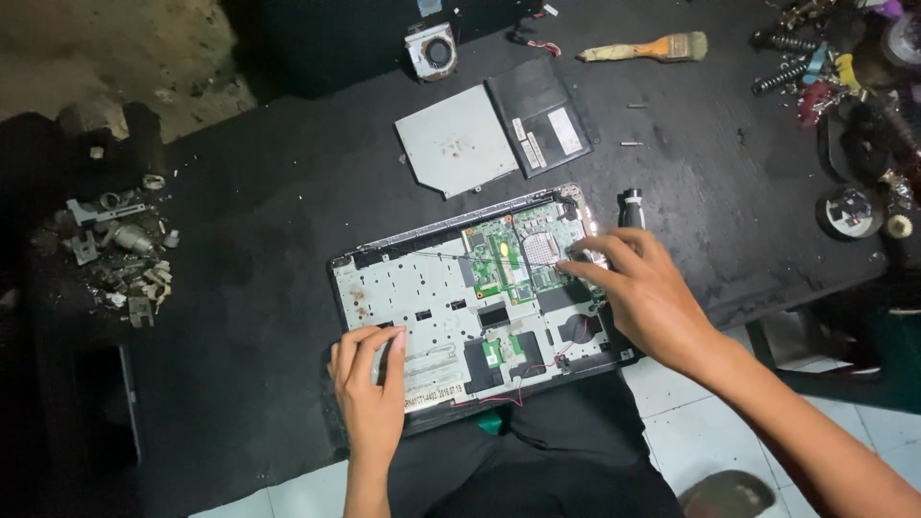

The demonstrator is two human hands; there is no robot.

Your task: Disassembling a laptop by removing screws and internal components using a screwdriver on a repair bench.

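An opened laptop base [451, 307], its keyboard gone and its silvery inner frame bare, lies tilted on a black workbench [288, 211] with its near edge over the person's lap. Everything below is placed against that base.

The left hand [369, 388] rests flat on the base's near left corner, fingers stretched forward and close together, palm down on the metal frame. It grips nothing; it only presses on the chassis.

The right hand [643, 288] lies over the base's far right corner, fingers spread and slightly curled, fingertips touching the edge by the green circuit board [513, 254]. Whether the fingertips pinch some small part there cannot be told; nothing shows held in the palm.

Just beyond the right hand, beside the base's far right corner, stands a small black cylindrical object [630, 206]. Farther past the base's far edge lie a flat grey optical drive [453, 142] and, touching it, a dark rectangular cover [542, 117]. Beyond those sit a small cooling fan [432, 50] and a paintbrush [652, 48]. Well left of the base is a heap of small metal scraps [120, 254].
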